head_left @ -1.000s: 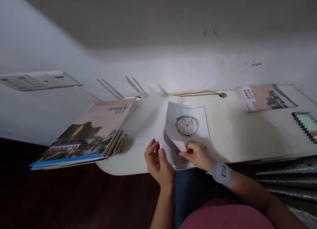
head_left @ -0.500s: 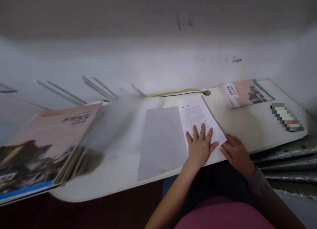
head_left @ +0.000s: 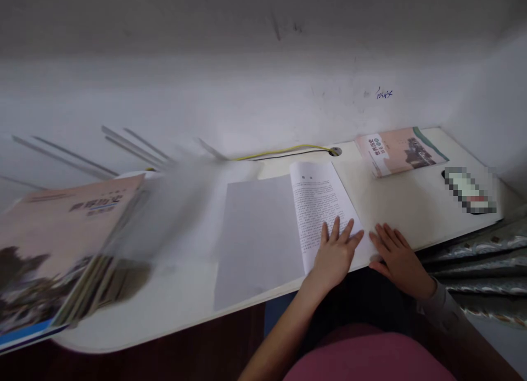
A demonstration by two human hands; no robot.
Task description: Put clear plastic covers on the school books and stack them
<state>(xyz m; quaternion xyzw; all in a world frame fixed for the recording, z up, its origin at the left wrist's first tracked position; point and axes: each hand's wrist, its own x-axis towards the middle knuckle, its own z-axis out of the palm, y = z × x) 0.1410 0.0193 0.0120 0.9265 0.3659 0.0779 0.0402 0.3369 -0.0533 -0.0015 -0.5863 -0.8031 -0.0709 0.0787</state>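
An open book point(head_left: 319, 205) lies on the white table point(head_left: 177, 298), a plain grey page point(head_left: 257, 238) on its left and a printed page on its right. My left hand point(head_left: 335, 255) rests on the lower right part of the printed page, fingers spread. Just beyond that page's right edge, my right hand point(head_left: 401, 260) lies palm down at the table's front edge, its fingers stretched out. Nothing is held in either hand. The lower right corner of the page is partly hidden by my left hand.
A stack of books point(head_left: 69, 249) with pink covers stands at the left, beside a blurred translucent sheet point(head_left: 177, 211). Further right are a pink book point(head_left: 403, 150) and a pixelated phone point(head_left: 469, 191). A yellow cable point(head_left: 284, 150) runs along the wall to a hole.
My left hand has slid right and toward me over the printed page. My right hand has come off the page's corner and flattened beside it. The view has shifted slightly right.
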